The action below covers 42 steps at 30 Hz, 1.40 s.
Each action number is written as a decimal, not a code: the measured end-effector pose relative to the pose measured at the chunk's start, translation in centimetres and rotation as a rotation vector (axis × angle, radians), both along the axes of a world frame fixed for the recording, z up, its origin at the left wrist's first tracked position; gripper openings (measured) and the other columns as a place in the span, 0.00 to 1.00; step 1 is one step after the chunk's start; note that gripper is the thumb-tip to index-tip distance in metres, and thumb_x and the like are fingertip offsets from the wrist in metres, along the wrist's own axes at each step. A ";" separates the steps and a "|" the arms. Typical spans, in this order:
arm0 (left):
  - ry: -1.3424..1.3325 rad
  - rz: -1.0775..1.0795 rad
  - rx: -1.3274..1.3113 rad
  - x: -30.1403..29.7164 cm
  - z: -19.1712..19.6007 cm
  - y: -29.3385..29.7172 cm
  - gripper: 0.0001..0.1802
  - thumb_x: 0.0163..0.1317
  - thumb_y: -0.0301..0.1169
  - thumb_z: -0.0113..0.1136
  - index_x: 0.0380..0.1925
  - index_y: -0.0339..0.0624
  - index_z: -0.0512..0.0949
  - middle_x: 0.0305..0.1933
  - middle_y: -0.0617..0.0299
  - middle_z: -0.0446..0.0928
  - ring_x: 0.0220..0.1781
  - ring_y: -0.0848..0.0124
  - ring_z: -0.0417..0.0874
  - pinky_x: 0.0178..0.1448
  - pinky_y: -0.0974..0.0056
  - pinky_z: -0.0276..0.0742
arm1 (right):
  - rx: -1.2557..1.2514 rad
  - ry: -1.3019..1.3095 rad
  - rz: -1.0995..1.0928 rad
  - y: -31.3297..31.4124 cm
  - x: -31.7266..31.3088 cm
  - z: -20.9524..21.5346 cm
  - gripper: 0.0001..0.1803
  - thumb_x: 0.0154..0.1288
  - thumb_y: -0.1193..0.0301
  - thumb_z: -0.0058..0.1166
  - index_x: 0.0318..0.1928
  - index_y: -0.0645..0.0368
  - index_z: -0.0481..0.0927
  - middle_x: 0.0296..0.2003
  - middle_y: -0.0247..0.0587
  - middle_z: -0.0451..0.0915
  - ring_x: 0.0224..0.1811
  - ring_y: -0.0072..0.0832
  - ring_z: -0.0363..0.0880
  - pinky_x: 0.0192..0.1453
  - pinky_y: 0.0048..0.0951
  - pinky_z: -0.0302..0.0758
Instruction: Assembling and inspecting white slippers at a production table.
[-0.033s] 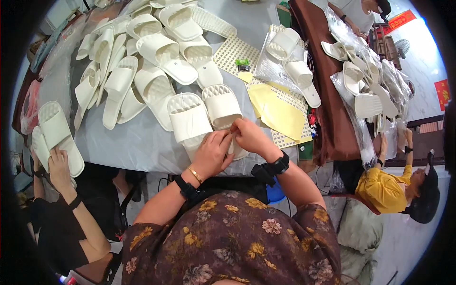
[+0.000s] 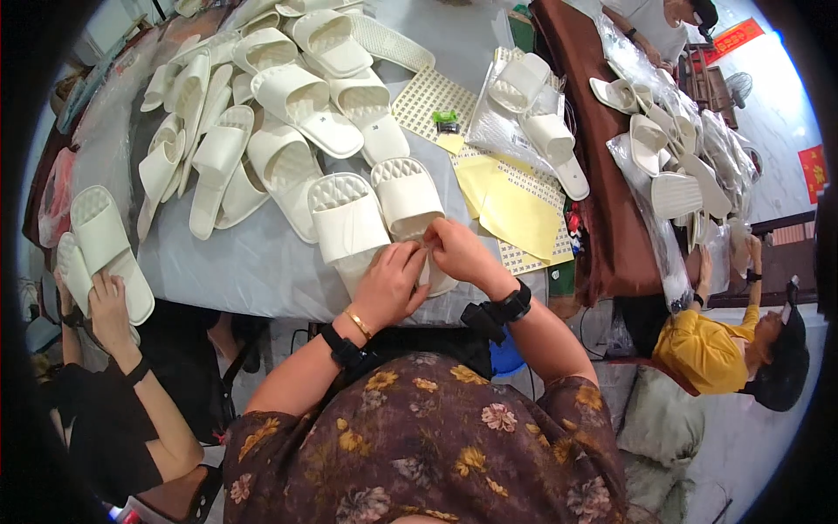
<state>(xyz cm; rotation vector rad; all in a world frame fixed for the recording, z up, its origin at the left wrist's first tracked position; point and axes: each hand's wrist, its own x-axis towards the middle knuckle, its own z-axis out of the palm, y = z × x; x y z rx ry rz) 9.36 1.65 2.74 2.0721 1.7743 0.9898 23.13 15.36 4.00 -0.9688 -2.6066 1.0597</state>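
A pair of cream slippers lies side by side at the near table edge, a left slipper (image 2: 349, 225) and a right slipper (image 2: 410, 196). My left hand (image 2: 394, 278) bends over their near ends, its fingers curled together and covering part of the soles. Close beside it, my right hand (image 2: 463, 253) has thumb and forefinger pinched at the near edge of the right slipper's strap. The two hands' fingertips almost meet. Whatever sits between them is too small or too hidden to make out.
A heap of cream slippers (image 2: 297, 96) covers the far left. To the right lie sticker sheets (image 2: 428, 96), yellow paper (image 2: 521, 218) and slippers on a plastic bag (image 2: 524, 83). A co-worker's hand (image 2: 109, 310) holds slippers at left. A person in yellow (image 2: 703, 349) works at right.
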 end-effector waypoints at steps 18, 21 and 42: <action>0.021 0.008 0.035 -0.5 1.1 -0.3 0.19 0.55 0.33 0.67 0.46 0.37 0.78 0.52 0.50 0.75 0.54 0.51 0.76 0.59 0.54 0.74 | 0.016 0.154 -0.183 0.1 0.8 -2.5 0.08 0.57 0.76 0.56 0.39 0.62 0.75 0.35 0.53 0.78 0.40 0.51 0.78 0.44 0.44 0.76; -0.016 0.147 -0.023 -1.2 2.6 -2.3 0.15 0.56 0.32 0.67 0.43 0.39 0.80 0.48 0.50 0.77 0.51 0.51 0.77 0.55 0.55 0.75 | 0.002 0.251 -0.309 -0.2 1.5 -1.9 0.08 0.57 0.77 0.55 0.39 0.63 0.75 0.34 0.53 0.78 0.39 0.49 0.79 0.44 0.44 0.76; -0.034 0.295 0.009 -3.5 8.8 -3.9 0.32 0.57 0.48 0.67 0.50 0.31 0.73 0.48 0.41 0.75 0.50 0.45 0.75 0.56 0.46 0.70 | -0.193 0.454 -0.389 -0.1 6.2 -6.1 0.10 0.61 0.77 0.55 0.44 0.65 0.78 0.35 0.42 0.80 0.34 0.28 0.78 0.41 0.29 0.76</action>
